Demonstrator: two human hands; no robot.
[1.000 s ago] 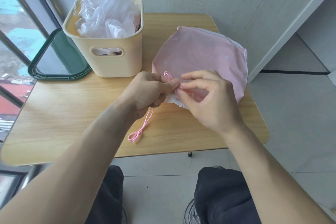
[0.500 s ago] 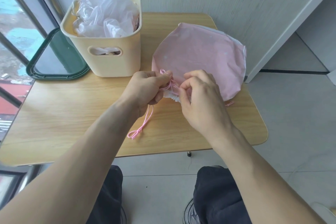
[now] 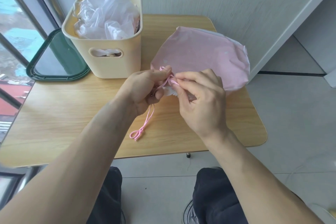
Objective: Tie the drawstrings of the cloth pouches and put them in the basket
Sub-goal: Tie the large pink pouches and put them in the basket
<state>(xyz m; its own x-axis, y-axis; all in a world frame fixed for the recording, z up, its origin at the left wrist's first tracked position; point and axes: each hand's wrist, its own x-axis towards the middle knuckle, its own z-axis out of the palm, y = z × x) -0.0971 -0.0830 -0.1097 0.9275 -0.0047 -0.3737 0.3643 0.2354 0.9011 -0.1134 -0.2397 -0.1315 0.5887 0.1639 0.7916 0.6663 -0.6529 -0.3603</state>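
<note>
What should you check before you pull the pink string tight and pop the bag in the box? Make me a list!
1. Both hands on the string: ok. Left hand and right hand pinch the pink drawstring.
2. Pouch mouth gathered: ok, the pink pouch is bunched at the fingers.
3. Knot finished: cannot tell, the fingers hide it.
4. Loose string end free: ok, it lies on the table.
5. Room in the basket: not ok, white bags fill it to the rim.
</note>
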